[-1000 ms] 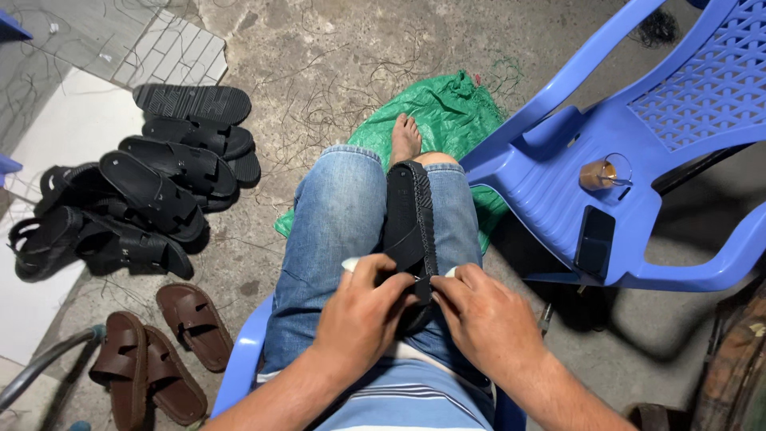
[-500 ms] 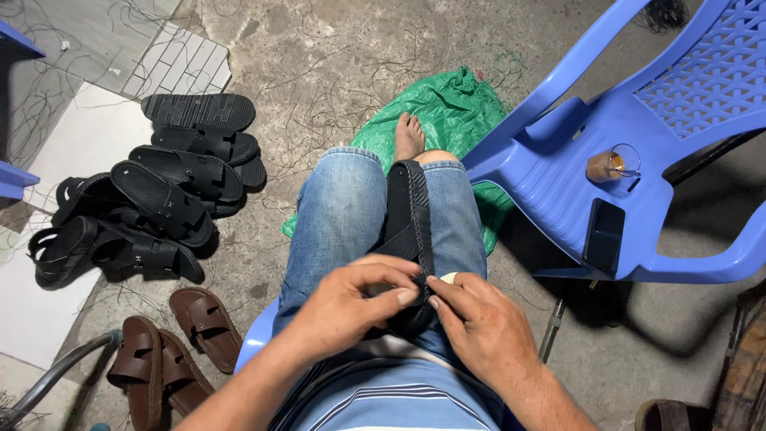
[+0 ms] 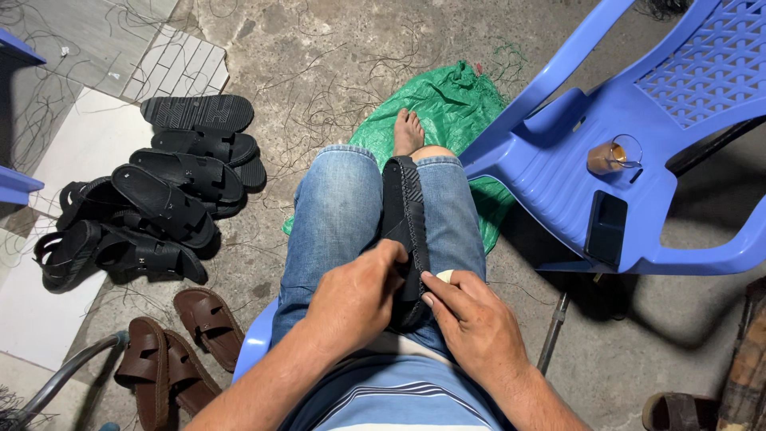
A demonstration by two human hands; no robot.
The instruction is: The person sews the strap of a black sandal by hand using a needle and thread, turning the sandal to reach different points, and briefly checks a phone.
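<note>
A black sandal [image 3: 404,231] lies lengthwise between my thighs, its ribbed sole edge turned up and its toe end pointing away from me toward my knees. My left hand [image 3: 355,299] is curled around its near left side, fingers closed on the strap and sole edge. My right hand [image 3: 471,323] presses in from the other side, thumb and forefinger pinched against the sandal's edge; something small and pale [image 3: 444,276] shows just by my fingertips, too small for me to tell what it is. Both hands grip the same sandal at its near end.

I sit in blue denim shorts [image 3: 339,215] and a striped shirt [image 3: 399,399], on a blue plastic seat whose edge [image 3: 254,343] shows beside my left thigh. My bare foot [image 3: 408,132] rests on a crumpled green plastic sheet [image 3: 447,104] spread on the concrete floor [image 3: 319,48].

To my right stands a blue plastic chair [image 3: 638,144]; on its seat are a small glass with a brown drink [image 3: 608,156] and a dark phone [image 3: 606,227], near each other but apart. To my left, well apart from my hands, a heap of black sandals [image 3: 159,191] lies on the floor, and nearer to me a few brown sandals [image 3: 171,351]. A grey hose [image 3: 64,379] curves past them at the lower left corner.
</note>
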